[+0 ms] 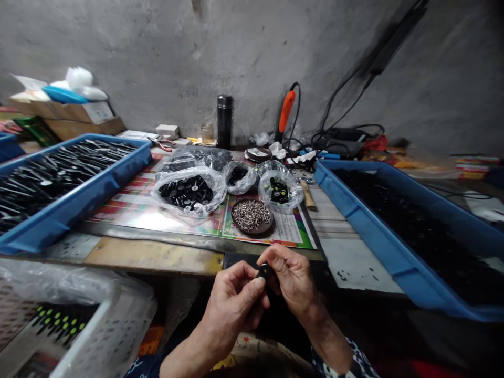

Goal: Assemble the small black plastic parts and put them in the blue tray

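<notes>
A small black part (264,271) is pinched between both hands in front of the bench edge. My left hand (236,296) grips it from the left with thumb and fingers. From the right, the fingertips of my right hand (291,275) close on the same part. Just beyond the hands, a round dark dish (258,231) holds many small silvery pins. Behind the dish stand plastic bags of small black parts: a large one (189,194) at the left, a small one (238,177) in the middle, and one with black and yellow-green parts (279,191) at the right.
Blue trays flank the bench: the left one (90,197) holds long black pieces, the right one (378,247) small dark parts. A white basket (118,320) stands low at the left. Farther back are a black flask (224,121), an orange-handled tool (286,111) and a wooden handle (308,195).
</notes>
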`<action>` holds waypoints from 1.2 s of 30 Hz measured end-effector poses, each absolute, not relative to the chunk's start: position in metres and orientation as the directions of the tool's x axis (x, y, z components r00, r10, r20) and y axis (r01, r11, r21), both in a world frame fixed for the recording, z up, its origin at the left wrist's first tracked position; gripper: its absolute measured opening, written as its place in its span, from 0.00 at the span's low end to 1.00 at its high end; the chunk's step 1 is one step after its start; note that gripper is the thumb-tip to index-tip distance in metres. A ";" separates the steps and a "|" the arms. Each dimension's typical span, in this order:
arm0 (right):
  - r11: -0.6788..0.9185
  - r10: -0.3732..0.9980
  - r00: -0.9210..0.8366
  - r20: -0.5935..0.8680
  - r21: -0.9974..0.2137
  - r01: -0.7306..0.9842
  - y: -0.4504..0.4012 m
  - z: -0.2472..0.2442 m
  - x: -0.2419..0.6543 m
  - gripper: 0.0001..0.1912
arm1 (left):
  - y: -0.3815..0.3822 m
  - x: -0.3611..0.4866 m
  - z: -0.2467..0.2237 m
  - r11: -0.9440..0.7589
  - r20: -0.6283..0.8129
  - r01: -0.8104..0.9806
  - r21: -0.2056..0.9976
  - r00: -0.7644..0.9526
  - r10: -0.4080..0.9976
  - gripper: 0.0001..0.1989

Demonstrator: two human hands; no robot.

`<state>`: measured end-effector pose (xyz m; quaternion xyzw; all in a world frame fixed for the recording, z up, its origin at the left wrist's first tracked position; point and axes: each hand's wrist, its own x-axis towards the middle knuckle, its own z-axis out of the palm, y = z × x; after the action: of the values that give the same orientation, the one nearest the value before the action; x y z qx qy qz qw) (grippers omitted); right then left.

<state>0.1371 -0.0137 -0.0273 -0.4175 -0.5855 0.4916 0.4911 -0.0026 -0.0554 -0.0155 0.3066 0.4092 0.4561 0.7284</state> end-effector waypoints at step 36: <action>0.327 0.945 -0.068 0.320 -0.926 0.187 -0.019 -0.019 0.136 0.29 | -0.058 -0.004 -0.016 0.372 -0.285 -0.422 0.827 0.256 0.924 0.27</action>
<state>0.1363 -0.0190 -0.0187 -0.4483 -0.6312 0.3682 0.5148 -0.0037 -0.0576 -0.0162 0.3158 0.3971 0.4630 0.7268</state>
